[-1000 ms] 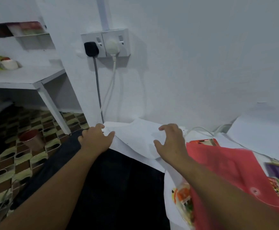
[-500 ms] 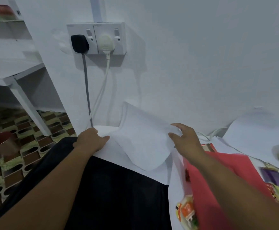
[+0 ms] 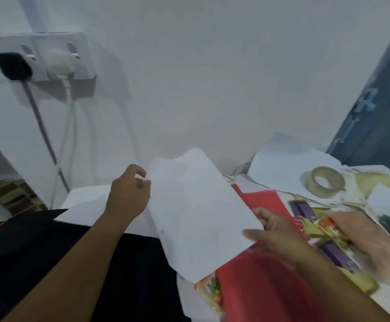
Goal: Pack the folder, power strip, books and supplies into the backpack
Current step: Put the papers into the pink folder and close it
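White paper sheet [image 3: 201, 212] now lifted clear of the stack and swung right, toward the red folder [image 3: 266, 282]. Pinched at its near-right edge by the right hand [image 3: 279, 233], thumb on top; steadied at the far-left corner by the left hand [image 3: 129, 196], fingers curled at the edge. Looks headed into the folder, lying open on the patterned table [image 3: 342, 240] at right. Tape roll [image 3: 324, 182] waiting far right. Backpack not identifiable; packing seemingly early.
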{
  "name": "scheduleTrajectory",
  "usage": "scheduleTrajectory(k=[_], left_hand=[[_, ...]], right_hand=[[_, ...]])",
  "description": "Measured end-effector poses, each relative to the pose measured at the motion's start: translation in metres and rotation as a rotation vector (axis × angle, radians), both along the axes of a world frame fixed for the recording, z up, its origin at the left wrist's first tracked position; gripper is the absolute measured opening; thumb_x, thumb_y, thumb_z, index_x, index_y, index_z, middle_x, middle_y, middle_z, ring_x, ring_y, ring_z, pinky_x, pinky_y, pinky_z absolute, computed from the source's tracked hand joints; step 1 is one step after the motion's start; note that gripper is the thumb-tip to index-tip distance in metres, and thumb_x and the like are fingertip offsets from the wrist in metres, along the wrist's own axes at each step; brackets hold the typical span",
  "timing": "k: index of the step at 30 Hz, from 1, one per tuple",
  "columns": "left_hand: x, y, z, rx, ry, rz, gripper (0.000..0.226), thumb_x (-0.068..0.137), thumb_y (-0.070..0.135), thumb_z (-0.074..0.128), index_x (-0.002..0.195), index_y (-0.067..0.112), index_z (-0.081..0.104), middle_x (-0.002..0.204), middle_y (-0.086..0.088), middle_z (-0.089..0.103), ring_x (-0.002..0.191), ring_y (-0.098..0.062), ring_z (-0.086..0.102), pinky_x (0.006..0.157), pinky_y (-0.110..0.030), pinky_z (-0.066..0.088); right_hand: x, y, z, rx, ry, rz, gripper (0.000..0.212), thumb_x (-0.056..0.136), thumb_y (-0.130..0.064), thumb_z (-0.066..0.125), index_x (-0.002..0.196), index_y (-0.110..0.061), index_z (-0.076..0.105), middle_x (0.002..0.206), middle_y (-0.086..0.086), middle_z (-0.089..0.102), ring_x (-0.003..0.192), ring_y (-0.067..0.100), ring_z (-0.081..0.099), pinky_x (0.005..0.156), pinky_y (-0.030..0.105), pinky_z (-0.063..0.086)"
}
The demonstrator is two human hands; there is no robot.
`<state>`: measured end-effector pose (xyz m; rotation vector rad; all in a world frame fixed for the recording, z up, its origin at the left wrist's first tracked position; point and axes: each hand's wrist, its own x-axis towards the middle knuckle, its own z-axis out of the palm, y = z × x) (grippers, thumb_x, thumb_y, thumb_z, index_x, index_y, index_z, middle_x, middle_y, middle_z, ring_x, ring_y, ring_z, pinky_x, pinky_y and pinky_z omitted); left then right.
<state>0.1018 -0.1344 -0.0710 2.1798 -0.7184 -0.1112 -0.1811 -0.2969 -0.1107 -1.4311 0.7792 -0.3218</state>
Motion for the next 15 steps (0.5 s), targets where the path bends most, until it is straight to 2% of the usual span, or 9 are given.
scheduleTrajectory(k=[1,2,4,6,8,10,13,15], left_hand=[[-0.013,-0.007,0.000,-0.081,0.084,-0.062,0.007,0.097,0.020,0.056,0.102,0.023,0.051,0.072,-0.003,0.068,0.079,-0.029,0.069,0.061,-0.029,0.051],[-0.026,-0.016,0.000,-0.140,0.131,-0.110,0.008,0.099,0.018,0.053,0.104,0.023,0.049,0.074,-0.012,0.069,0.074,-0.033,0.068,0.053,-0.030,0.052],[-0.051,-0.032,-0.007,-0.212,0.192,-0.149,0.008,0.101,0.018,0.050,0.105,0.024,0.048,0.081,-0.021,0.067,0.069,-0.038,0.062,0.050,-0.038,0.056],[-0.076,-0.051,-0.019,-0.250,0.262,-0.156,0.009,0.102,0.018,0.049,0.104,0.026,0.047,0.085,-0.023,0.064,0.063,-0.031,0.053,0.050,-0.038,0.051],[-0.087,-0.056,-0.031,-0.276,0.325,-0.156,0.009,0.102,0.019,0.050,0.104,0.029,0.048,0.084,-0.021,0.065,0.064,-0.026,0.054,0.054,-0.037,0.047],[-0.107,-0.069,-0.038,-0.335,0.419,-0.156,0.010,0.102,0.022,0.051,0.109,0.028,0.050,0.088,-0.017,0.070,0.069,-0.028,0.063,0.061,-0.040,0.052],[-0.133,-0.083,-0.044,-0.363,0.584,-0.082,0.018,0.100,0.025,0.053,0.118,0.026,0.053,0.101,-0.008,0.073,0.086,-0.027,0.073,0.079,-0.050,0.060],[-0.159,-0.093,-0.048,-0.414,0.695,-0.142,0.018,0.101,0.022,0.053,0.118,0.027,0.057,0.106,-0.009,0.072,0.084,-0.022,0.074,0.071,-0.043,0.061]], right_hand=[[-0.011,-0.002,-0.004,-0.036,0.036,-0.001,0.037,0.083,0.011,0.068,0.113,-0.008,0.060,0.101,0.010,0.076,0.085,0.026,0.073,0.062,0.033,0.056],[-0.022,-0.005,-0.005,-0.071,0.068,-0.010,0.040,0.081,0.011,0.069,0.113,-0.009,0.059,0.101,0.006,0.077,0.089,0.023,0.074,0.066,0.030,0.056],[-0.039,-0.010,-0.007,-0.171,0.140,-0.010,0.040,0.079,0.006,0.074,0.110,-0.016,0.063,0.094,-0.003,0.078,0.087,0.014,0.074,0.068,0.021,0.055],[-0.060,-0.020,-0.008,-0.294,0.215,-0.024,0.033,0.078,-0.003,0.078,0.102,-0.023,0.068,0.082,-0.006,0.074,0.076,0.009,0.070,0.066,0.020,0.054],[-0.063,-0.025,-0.009,-0.390,0.269,-0.033,0.026,0.077,-0.005,0.075,0.093,-0.024,0.069,0.076,-0.006,0.070,0.071,0.009,0.065,0.065,0.023,0.051],[-0.080,-0.035,-0.007,-0.473,0.282,-0.067,0.026,0.076,0.000,0.068,0.087,-0.024,0.069,0.078,-0.005,0.072,0.073,0.013,0.067,0.066,0.023,0.051],[-0.101,-0.051,0.000,-0.579,0.271,-0.142,0.024,0.075,-0.002,0.060,0.081,-0.024,0.064,0.078,-0.006,0.071,0.075,0.015,0.066,0.069,0.029,0.051],[-0.117,-0.063,0.001,-0.584,0.248,-0.195,0.021,0.077,-0.003,0.057,0.079,-0.023,0.060,0.077,-0.005,0.069,0.073,0.016,0.064,0.067,0.031,0.049]])
